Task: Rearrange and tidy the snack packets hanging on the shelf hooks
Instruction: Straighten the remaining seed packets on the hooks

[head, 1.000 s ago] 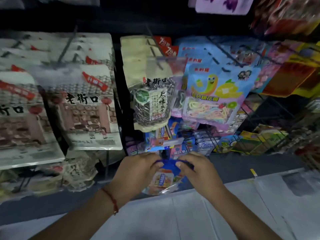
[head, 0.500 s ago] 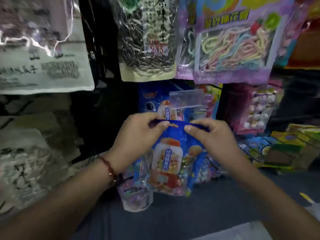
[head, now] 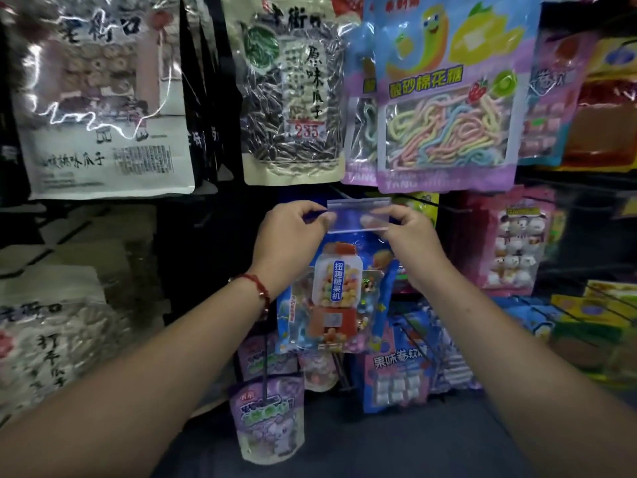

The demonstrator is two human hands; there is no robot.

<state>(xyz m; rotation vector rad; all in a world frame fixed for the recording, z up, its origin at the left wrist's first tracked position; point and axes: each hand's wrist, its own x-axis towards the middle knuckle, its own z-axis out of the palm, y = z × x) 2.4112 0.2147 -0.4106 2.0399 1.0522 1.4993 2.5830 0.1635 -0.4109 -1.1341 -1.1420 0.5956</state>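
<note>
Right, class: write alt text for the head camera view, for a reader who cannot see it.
Two bare hands, the left hand and the right hand, pinch the top of a blue candy packet printed with a gumball machine, raised to a clear plastic price tag holder at a hook's tip. Above hang a sunflower seed bag and a purple pouch of pastel candy strings.

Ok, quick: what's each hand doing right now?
Left hand: pinching the top left corner of the blue candy packet.
Right hand: pinching the packet's top right corner.
</note>
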